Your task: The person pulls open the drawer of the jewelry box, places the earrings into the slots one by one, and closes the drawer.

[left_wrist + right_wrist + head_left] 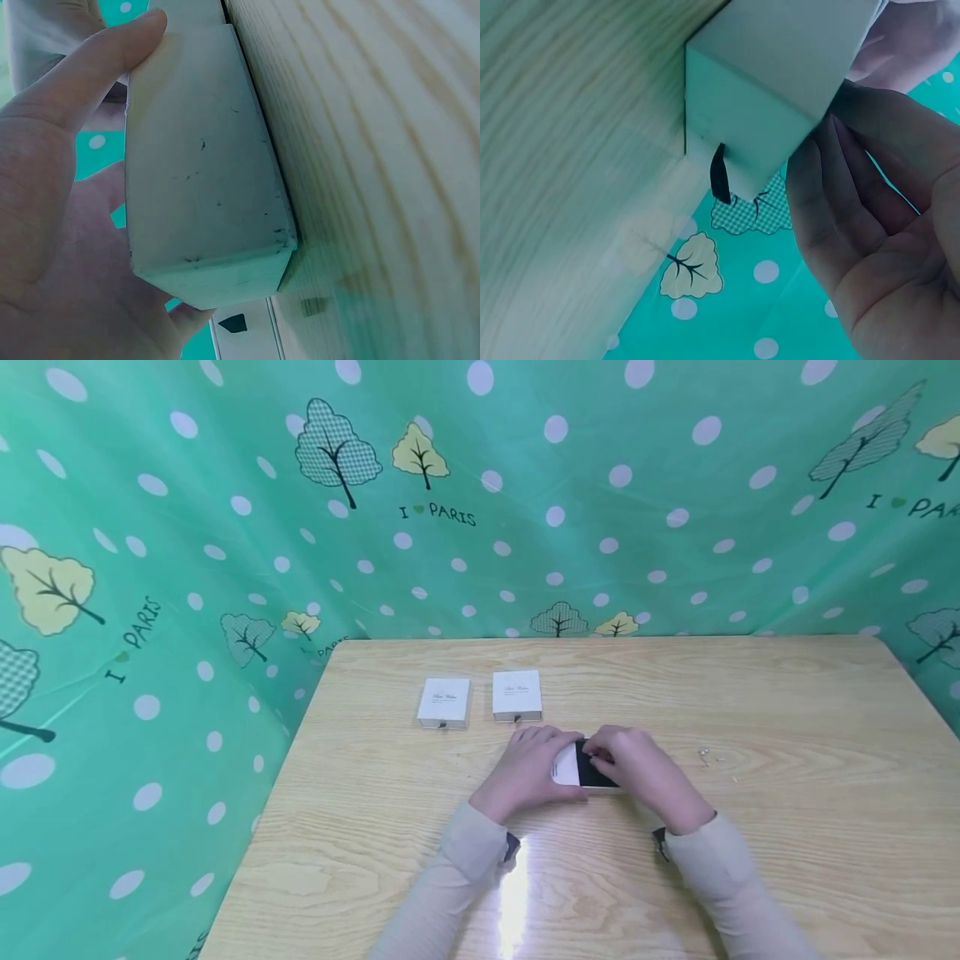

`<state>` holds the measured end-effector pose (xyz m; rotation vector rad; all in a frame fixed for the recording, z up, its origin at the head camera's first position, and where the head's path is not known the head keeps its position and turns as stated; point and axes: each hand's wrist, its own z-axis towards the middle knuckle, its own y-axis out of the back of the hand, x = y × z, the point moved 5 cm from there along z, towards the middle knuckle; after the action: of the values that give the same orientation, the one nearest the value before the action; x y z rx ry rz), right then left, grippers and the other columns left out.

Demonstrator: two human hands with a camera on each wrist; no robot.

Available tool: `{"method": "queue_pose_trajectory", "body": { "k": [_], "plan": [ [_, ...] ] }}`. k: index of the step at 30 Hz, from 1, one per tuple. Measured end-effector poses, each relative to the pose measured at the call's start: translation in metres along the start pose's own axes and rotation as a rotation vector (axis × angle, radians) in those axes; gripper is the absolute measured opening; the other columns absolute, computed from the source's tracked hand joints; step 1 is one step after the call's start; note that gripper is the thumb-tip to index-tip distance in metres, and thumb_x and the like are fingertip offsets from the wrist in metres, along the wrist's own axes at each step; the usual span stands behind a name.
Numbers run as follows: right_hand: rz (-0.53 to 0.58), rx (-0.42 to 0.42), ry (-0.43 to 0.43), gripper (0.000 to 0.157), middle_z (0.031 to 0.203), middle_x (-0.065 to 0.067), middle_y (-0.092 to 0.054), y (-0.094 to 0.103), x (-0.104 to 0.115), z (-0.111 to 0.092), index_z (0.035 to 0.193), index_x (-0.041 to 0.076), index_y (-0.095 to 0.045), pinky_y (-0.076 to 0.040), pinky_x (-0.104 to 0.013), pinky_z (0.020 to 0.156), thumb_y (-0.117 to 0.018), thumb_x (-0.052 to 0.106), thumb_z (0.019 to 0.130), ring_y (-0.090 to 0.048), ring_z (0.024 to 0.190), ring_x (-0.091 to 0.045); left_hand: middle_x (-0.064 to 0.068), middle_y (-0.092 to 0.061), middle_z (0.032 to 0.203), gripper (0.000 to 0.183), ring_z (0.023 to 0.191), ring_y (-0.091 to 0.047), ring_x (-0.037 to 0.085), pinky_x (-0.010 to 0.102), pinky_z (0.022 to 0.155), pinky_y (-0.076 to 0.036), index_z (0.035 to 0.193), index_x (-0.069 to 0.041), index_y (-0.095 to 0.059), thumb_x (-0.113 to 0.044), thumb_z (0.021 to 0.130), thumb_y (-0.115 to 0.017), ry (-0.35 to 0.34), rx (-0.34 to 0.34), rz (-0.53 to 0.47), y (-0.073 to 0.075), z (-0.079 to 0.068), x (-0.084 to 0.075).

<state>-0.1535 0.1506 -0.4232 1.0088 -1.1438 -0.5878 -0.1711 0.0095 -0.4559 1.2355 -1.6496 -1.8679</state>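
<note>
A small white drawer box [566, 768] rests on the table with its drawer slid out to the right, showing a black insert [600, 774]. My left hand [531, 768] grips the sleeve end, thumb along the near side and fingers on the far side. In the left wrist view the thumb presses the box's scuffed side wall [210, 157]. My right hand [633, 764] is over the black insert, fingers bent and thumb close to them. Their tips are hidden behind the box edge in the right wrist view, so whatever they hold cannot be made out. A black ribbon tab [719, 174] sticks out of the drawer front.
Two similar white boxes, one on the left [444, 702] and one on the right [517, 696], stand closed behind my left hand. Several tiny shiny pieces [704, 756] lie right of my right hand. A green patterned curtain [555, 527] hangs behind the wooden table [787, 860].
</note>
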Motion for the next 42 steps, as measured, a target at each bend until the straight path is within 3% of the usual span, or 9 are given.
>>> {"method": "queue_pose_trajectory", "body": {
  "k": [13,32,42],
  "plan": [
    [0.015,0.005,0.028,0.014,0.092,-0.009,-0.072,-0.009,0.002,0.006,0.096,0.001,-0.075,-0.06,-0.033,0.073,-0.074,-0.004,0.083,-0.068,0.083,-0.018,-0.004,-0.056,0.134,0.085,0.125,-0.048,0.016,0.038,0.115,-0.03,0.147,-0.028,-0.046,-0.065,0.076,-0.073,-0.002,-0.001,-0.015,-0.003,0.001,0.001],
    [0.002,0.027,0.028,0.012,0.091,-0.007,-0.069,-0.011,0.002,0.007,0.096,0.001,-0.076,-0.059,-0.037,0.077,-0.073,-0.001,0.085,-0.068,0.086,-0.021,-0.004,-0.056,0.134,0.085,0.126,-0.049,0.016,0.038,0.115,-0.03,0.148,-0.027,-0.046,-0.065,0.076,-0.074,0.002,-0.006,-0.026,0.001,0.001,0.001],
    [-0.008,-0.013,-0.032,0.011,0.093,-0.01,-0.074,-0.014,0.0,0.008,0.096,0.003,-0.076,-0.059,-0.041,0.079,-0.075,0.003,0.085,-0.07,0.086,-0.024,-0.004,-0.057,0.133,0.082,0.126,-0.049,0.017,0.039,0.116,-0.03,0.146,-0.029,-0.047,-0.063,0.077,-0.074,0.001,0.0,-0.034,0.002,0.0,0.0]
  ]
}}
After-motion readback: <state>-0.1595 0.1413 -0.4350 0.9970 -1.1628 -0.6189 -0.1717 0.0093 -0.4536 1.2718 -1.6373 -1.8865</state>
